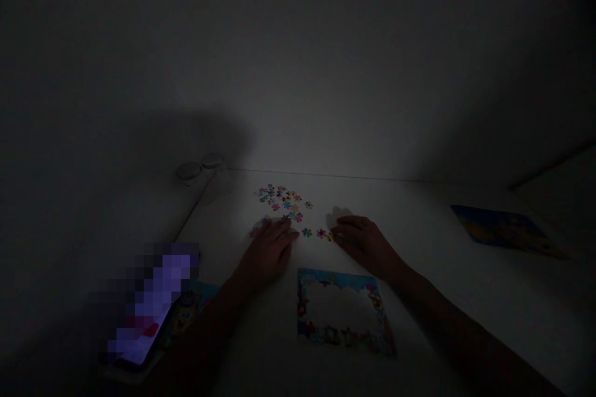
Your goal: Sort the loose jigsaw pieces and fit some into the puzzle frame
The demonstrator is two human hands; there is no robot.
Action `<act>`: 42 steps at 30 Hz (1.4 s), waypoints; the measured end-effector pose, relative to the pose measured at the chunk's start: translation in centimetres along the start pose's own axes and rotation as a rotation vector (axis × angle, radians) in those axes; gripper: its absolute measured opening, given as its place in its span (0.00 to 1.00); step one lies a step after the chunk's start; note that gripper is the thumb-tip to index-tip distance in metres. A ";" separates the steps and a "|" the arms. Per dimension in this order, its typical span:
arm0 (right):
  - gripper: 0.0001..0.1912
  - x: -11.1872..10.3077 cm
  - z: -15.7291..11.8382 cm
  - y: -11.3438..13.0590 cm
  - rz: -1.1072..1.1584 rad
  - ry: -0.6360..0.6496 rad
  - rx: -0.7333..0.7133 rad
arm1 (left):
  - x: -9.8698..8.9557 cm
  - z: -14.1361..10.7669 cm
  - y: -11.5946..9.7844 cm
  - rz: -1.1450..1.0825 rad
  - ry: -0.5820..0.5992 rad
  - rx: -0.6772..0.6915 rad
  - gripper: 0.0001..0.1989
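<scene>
My left hand (270,251) lies over several small puzzle pieces on the white table, its fingers apart and lying flat. My right hand (361,239) has its fingertips at a yellowish piece (330,237), beside a pink piece (321,233). A lone puzzle piece (307,232) sits between the two hands. Beyond my left hand is a loose pile of colourful pieces (279,195). Nearer to me lies a puzzle frame (336,276) with joined border pieces round a bare middle.
A lit phone (158,304), partly pixelated, leans at the lower left beside a cartoon picture (184,316). Glasses (189,170) rest at the back left. A blue and yellow picture sheet (507,229) lies at the right. A wall stands behind the table.
</scene>
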State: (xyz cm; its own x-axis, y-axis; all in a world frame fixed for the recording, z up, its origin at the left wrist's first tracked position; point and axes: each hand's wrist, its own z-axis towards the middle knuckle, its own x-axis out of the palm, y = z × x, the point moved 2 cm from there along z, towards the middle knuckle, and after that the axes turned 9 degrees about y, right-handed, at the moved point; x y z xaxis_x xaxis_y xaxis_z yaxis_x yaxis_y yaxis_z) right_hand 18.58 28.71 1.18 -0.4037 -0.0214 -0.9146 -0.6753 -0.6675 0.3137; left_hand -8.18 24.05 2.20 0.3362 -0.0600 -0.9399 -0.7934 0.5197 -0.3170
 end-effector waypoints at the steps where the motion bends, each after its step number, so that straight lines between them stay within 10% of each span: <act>1: 0.14 0.0 0.0 0.0 0.000 -0.002 0.005 | 0.0 0.0 -0.1 0.005 0.010 0.008 0.17; 20: 0.15 -0.1 0.5 -0.3 -0.020 -0.021 -0.040 | -0.7 1.8 0.0 0.110 -0.096 -0.196 0.16; 42: 0.15 -0.2 0.4 -0.2 0.013 -0.014 -0.066 | -1.7 0.0 -0.7 0.038 0.092 0.008 0.12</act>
State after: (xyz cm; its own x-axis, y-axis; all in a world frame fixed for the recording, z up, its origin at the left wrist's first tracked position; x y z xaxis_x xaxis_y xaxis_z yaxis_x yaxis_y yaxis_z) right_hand 18.56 29.09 1.39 -0.4212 -0.0204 -0.9067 -0.6278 -0.7149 0.3078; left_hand -8.21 23.76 3.99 0.2582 -0.1180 -0.9589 -0.8005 0.5295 -0.2807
